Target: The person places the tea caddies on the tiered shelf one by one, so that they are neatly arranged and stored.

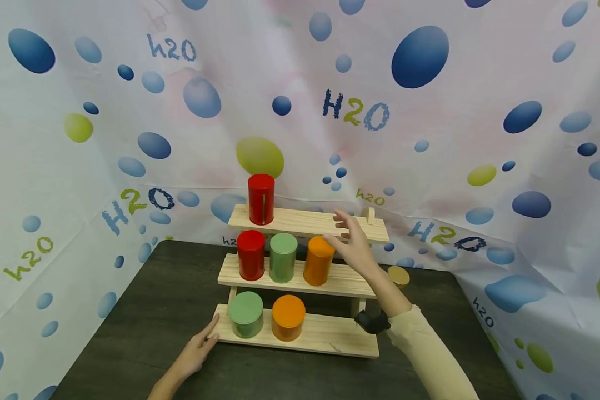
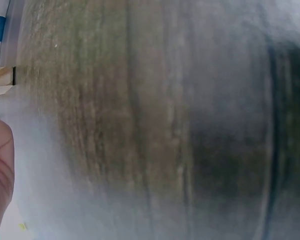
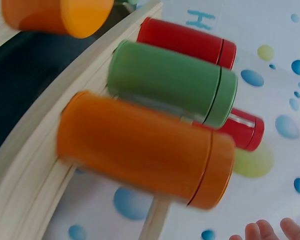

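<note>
A three-tier wooden shelf [image 1: 330,336] holds coloured lidded canisters. In the head view my left hand [image 1: 192,353] touches the left end of the lowest board, its fingers fairly straight. At upper right, my right hand [image 1: 354,244] is spread in the air beside the tall orange canister [image 1: 319,264] on the middle board, holding nothing. A green canister [image 1: 283,258] and a red canister [image 1: 251,255] stand to its left. In the right wrist view only fingertips [image 3: 265,231] show, apart from the orange canister.
Another red canister [image 1: 261,200] stands on the top board. The lowest board carries a short green canister [image 1: 246,315] and a short orange canister [image 1: 288,318]. A tan round lid [image 1: 398,275] shows behind the shelf's right side. A patterned curtain [image 1: 300,139] surrounds the dark table [image 1: 175,294].
</note>
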